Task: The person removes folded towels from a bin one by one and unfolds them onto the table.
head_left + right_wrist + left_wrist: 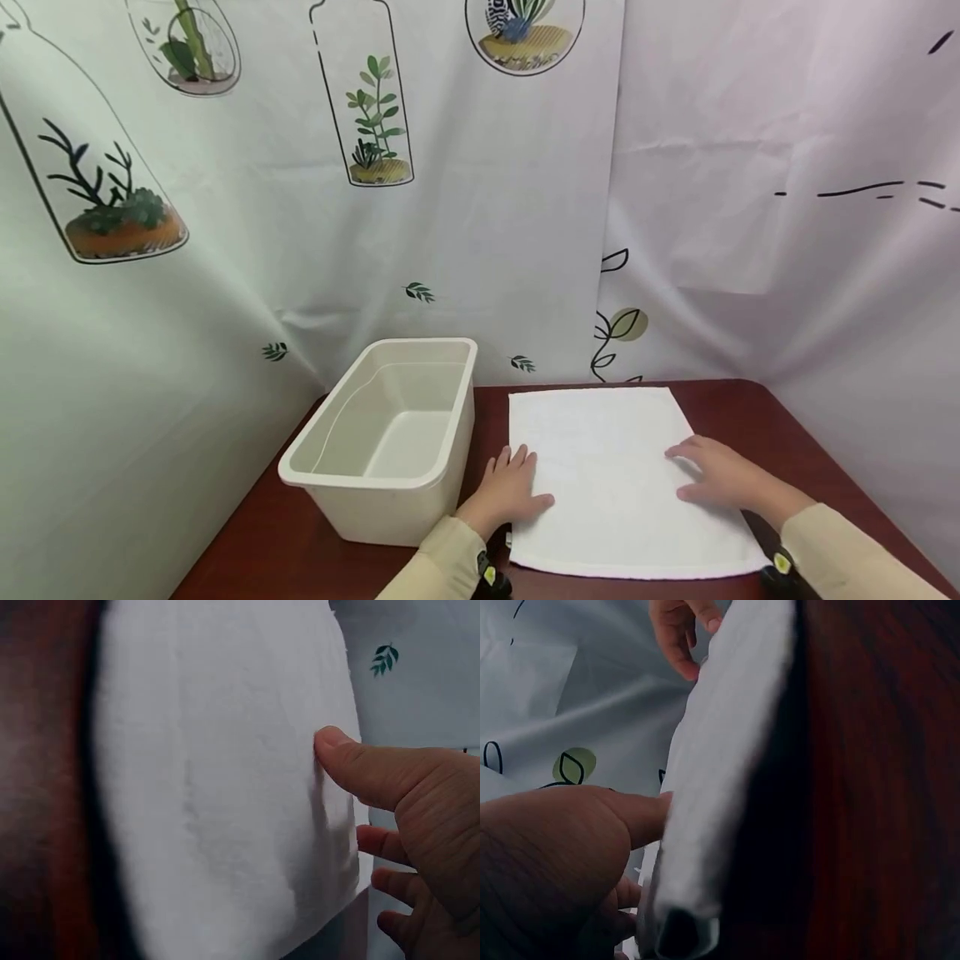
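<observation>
Nearest the lens, at the bottom of the head view: two beige sleeves, wrist straps, then both hands flat on a white towel (pixel 615 475). Left hand (pixel 506 492) at the towel's left edge, low centre of the frame, fingers (pixel 517 458) straight and lightly spread, pressing rather than gripping; thumb laid against the cloth's side in the left wrist view. Right hand (pixel 723 479) on the towel's right part, lower right of the frame, fingers (pixel 686 450) stretched out and relaxed, holding nothing; thumb tip touching the cloth in the right wrist view. Towel spread flat on the dark red table (pixel 787 425), centre to lower right, near edge close to the table's front. Likely step: smoothing or steadying the towel, ahead of a fold or a lift. Next move, by judgement: a pinch on an edge or corners, since flat palms give no grip. Just beside the towel, to the left of the frame: an empty cream plastic bin (pixel 390 433), apart from the cloth, close to the left hand. Behind, a plant-printed curtain (pixel 375 208) across the upper frame. Nothing lying on the towel; only the bin's near wall crowding leftward motion.
</observation>
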`<move>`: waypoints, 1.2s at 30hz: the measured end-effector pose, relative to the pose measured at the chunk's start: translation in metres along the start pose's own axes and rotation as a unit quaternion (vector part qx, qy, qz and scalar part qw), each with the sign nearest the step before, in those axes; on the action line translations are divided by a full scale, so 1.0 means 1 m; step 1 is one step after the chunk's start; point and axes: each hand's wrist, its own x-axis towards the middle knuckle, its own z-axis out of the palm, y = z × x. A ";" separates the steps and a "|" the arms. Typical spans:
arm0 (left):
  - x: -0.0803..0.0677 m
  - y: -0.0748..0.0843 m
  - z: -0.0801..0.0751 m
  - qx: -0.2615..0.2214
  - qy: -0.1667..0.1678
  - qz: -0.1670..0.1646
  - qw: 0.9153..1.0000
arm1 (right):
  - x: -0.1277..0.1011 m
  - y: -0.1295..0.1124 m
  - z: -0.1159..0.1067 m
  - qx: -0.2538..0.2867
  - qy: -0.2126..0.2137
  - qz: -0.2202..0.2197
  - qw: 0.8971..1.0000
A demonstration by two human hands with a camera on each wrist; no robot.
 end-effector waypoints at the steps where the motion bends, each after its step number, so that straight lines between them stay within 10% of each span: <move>1: -0.001 -0.002 0.001 -0.009 0.000 0.005 1.000 | -0.004 0.000 0.001 0.000 0.004 -0.008 1.000; 19: -0.026 -0.025 0.016 -0.006 0.028 0.074 0.997 | -0.051 0.019 0.033 0.157 0.081 -0.026 0.984; 28: -0.041 -0.037 0.016 0.044 0.029 0.081 0.995 | -0.064 0.023 0.042 0.058 0.132 -0.107 0.984; 36: -0.039 -0.036 0.013 0.011 0.039 0.079 0.996 | -0.060 0.016 0.032 0.104 0.092 -0.050 0.989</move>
